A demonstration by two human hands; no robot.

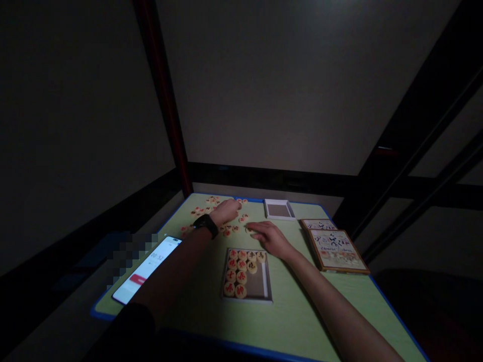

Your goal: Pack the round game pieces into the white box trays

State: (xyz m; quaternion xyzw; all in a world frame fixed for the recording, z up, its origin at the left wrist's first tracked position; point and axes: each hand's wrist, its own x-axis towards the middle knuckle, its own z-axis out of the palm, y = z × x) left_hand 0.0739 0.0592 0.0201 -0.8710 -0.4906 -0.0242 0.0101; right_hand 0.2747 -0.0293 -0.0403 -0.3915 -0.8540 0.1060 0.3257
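Observation:
My right hand (270,238) reaches over the table with thumb and forefinger around a round Chinese chess piece (249,231). My left hand (225,211), with a dark watch (206,224) on its wrist, is curled farther out beside a few loose pieces; its fingertips are partly hidden and what they hold is not clear. Nearer me lies a shallow open box (268,290) with rows of red-marked and black-marked pieces (240,277), filled on its left and along its far side. Loose pieces (227,233) lie scattered around and beyond my left hand.
A second shallow box (279,210) sits at the table's far edge. Two Chinese chess box lids (337,250) overlap at the right. A lit phone (145,271) showing a timer lies at the left, partly behind my left forearm. Blue trim edges the green table (302,322).

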